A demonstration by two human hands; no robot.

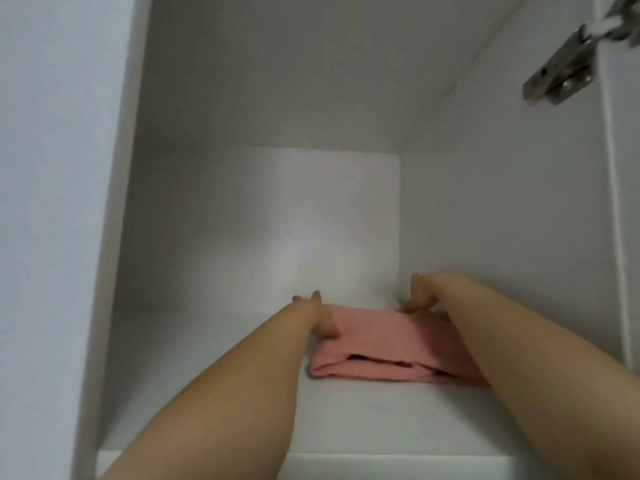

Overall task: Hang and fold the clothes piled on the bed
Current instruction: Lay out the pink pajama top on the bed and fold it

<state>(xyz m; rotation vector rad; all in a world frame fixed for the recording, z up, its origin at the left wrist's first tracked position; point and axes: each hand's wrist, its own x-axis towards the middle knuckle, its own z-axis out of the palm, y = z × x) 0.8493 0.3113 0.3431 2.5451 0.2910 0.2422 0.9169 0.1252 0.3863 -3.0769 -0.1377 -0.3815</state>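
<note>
Up close, the fingers of the right hand bend down onto the far right corner of the folded pink garment, pressing rather than clearly pinching. The left hand lies along the garment's far left corner, thumb down on the cloth, fingertips poking past it; whether it grips I cannot tell. The garment sits low in the frame, right of centre, on a white shelf, its long axis running left to right, folded edge toward the viewer. The right forearm hides its right end. A blurred metal hinge shows upper right.
</note>
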